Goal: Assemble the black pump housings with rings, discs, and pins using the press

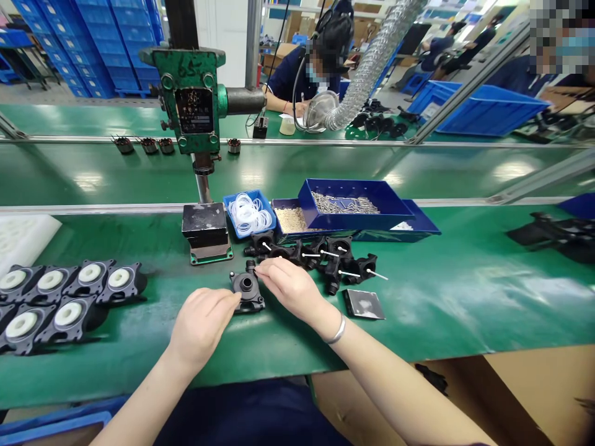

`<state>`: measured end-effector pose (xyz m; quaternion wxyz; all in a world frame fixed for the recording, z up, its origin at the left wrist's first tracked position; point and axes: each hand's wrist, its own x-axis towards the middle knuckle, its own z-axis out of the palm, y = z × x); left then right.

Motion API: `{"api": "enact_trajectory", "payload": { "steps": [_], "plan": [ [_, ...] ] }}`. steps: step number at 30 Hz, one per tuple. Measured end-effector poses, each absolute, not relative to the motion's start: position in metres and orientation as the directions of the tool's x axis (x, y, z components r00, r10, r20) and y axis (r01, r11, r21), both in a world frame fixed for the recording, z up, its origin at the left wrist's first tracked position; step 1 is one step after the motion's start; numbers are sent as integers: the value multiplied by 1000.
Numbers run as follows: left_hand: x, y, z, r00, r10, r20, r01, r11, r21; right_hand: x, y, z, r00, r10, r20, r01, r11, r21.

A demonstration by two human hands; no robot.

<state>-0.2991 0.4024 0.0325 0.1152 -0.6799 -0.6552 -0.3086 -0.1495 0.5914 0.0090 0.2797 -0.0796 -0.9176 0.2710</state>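
A black plastic pump housing [247,286] lies on the green bench in front of me, its round centre port facing up and a side spout pointing away. My left hand [203,323] is closed at its lower left edge, fingertips pressed together against it. My right hand [292,286], with a silver bracelet at the wrist, pinches it at the upper right beside the spout; the fingertips partly hide the contact. Just behind are several black housings [332,269] with white shafts sticking out. A small dark metal block [365,304] lies right of my right hand.
A green press [190,99] stands over a black block [204,223]. Beside it are a blue tray of white rings [227,210] and blue bins of small metal parts [395,210]. Black housings with white discs [69,314] line the left. A co-worker [288,80] sits opposite.
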Motion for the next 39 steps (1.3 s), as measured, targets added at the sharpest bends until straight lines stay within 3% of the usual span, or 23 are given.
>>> {"api": "enact_trajectory", "payload": {
  "steps": [3,6,8,10,11,13,14,16,20,26,30,33,36,38,39],
  "plan": [
    [-300,401,32,-136,824,551,943,-63,328,-145,594,20,-795,316,518,19,866,-500],
    [-301,399,32,-59,826,560,957,-112,268,-138,618,50,-637,406,656,100,887,-451],
    [-301,398,30,-23,821,570,961,-138,239,-133,655,74,-513,447,733,218,894,-392],
    [-300,398,29,-23,817,576,958,-146,246,-130,705,92,-474,517,712,403,847,-346],
    [-301,399,27,-27,813,582,957,-146,249,-130,732,98,-493,576,653,495,802,-334],
    [-301,399,25,-19,800,600,958,-157,240,-132,778,102,-594,726,347,678,684,-270],
    [-302,400,23,-12,794,608,960,-162,230,-134,796,101,-621,765,171,729,643,-234],
    [-305,399,20,-19,790,612,963,-150,222,-139,818,97,-637,770,-37,759,619,-199],
    [-314,399,9,-81,797,599,962,-95,257,-146,826,89,-650,758,-51,747,626,-224],
    [-328,400,1,66,769,636,987,-143,69,-145,826,84,-626,778,48,722,602,-341],
    [-329,400,0,131,791,598,981,-191,38,-141,828,87,-582,803,131,686,571,-451],
    [-324,402,-5,11,794,608,984,-118,136,-137,823,97,-524,823,217,638,549,-541],
    [-315,404,-5,-203,803,561,946,12,325,-131,792,109,-495,819,291,541,552,-634],
    [-310,407,-1,-290,838,462,885,52,462,-127,751,112,-532,780,329,386,570,-725],
    [-308,409,1,-303,864,401,850,56,523,-125,725,111,-559,744,366,216,557,-802]
  ]
}}
